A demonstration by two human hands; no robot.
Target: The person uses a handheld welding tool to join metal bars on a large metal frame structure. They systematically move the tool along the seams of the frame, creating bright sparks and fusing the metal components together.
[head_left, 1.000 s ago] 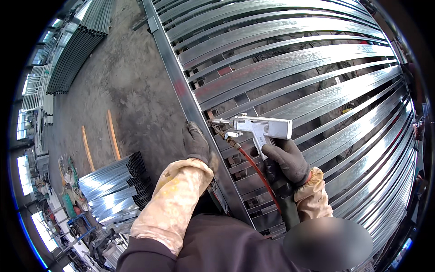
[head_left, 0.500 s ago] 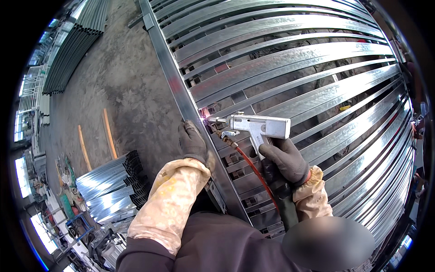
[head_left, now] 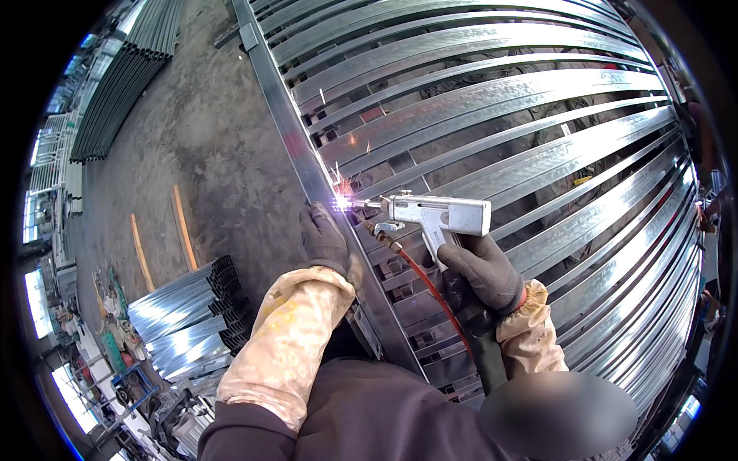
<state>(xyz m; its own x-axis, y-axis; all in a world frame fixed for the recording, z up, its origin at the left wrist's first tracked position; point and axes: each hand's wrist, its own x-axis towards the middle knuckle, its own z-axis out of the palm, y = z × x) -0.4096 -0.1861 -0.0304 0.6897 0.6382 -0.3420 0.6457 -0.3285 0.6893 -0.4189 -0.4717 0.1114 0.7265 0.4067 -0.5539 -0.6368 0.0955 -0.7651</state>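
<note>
Wraps the gloved right hand (head_left: 486, 273) snugly round the handle of a silver welding gun (head_left: 450, 213). Rests the gloved left hand (head_left: 327, 240) against the outer side of the edge rail (head_left: 288, 127), fingers slightly bent; cannot tell whether gripping it. Points the gun's long axis leftward over the left edge of a slatted metal frame (head_left: 461, 44), slanting across the rail's length. Has the nozzle (head_left: 369, 204) at a bright arc (head_left: 341, 202), just beside the left fingertips, well apart from the right hand. Looks blocky, pale and scuffed, with a red hose (head_left: 427, 278) below.
</note>
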